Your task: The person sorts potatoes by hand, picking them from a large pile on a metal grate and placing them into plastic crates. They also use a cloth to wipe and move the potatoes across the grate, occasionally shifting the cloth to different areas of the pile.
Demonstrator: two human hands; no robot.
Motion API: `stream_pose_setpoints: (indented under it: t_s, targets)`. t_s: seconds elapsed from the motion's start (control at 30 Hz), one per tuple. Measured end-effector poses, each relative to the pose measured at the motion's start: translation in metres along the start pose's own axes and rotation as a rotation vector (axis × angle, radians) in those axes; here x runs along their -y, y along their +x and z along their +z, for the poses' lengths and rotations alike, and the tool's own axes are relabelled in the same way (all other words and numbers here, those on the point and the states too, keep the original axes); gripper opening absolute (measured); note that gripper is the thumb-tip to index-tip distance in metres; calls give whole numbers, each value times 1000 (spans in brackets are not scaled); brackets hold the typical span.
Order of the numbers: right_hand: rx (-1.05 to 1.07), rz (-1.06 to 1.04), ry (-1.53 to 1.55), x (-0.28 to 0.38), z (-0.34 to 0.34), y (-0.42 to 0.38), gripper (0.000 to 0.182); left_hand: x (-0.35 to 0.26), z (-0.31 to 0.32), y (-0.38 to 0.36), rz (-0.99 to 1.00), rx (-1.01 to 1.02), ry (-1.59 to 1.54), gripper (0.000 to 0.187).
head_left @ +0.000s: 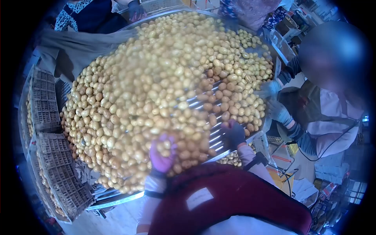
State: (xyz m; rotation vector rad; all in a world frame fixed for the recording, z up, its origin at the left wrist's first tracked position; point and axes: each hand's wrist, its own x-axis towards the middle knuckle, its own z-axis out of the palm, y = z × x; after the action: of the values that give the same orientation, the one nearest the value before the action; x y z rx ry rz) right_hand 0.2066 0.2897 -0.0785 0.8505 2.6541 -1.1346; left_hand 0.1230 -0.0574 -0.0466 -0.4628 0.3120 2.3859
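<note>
A large heap of pale yellow and brownish round produce point(117, 105) covers a slatted metal table point(216, 137). My left hand point(162, 154), in a pink-purple glove, lies at the near edge of the heap, its fingers curled around some pale pieces. To the right, my right hand point(234, 135), in a dark glove with purplish fingers, is over the bare metal bars beside browner pieces. Its fingers are blurred, and whether it holds anything is unclear.
Plastic crates point(44, 100) line the left side. At the right, a co-worker's gloved hands point(279, 111) reach to the heap's edge. Another person's gloved hand point(136, 11) is at the back left. Grey cloth point(66, 49) covers the rear-left edge.
</note>
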Motion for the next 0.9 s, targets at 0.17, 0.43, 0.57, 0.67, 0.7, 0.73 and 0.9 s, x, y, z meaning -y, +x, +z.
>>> stream_pose_setpoints:
  t_s: [0.17,0.43,0.57,0.67,0.7,0.73,0.9]
  targets:
    - [160,-221,315,110,-6,-27,46,7,42,8,83,67,1099,51]
    - [353,-801,-185,81,42,3,57,5,38,12,93,-182,93,39]
    - [192,-923,-411,40,-3,41,57,-2,37,9,35,-172,120,35]
    - [-9,-633,-436,28,-26,78,54,-16,26,11,-257,-8,-336,32]
    - [-121,-508,-404,29,-35,90,50,-16,24,10,-253,-56,-341,31]
    - [-284,-468,-494,30,-40,100,51,-16,22,10,-249,-102,-345,30]
    - [-359,-368,420,74,-13,88,43,-14,25,11,-258,-36,-333,37]
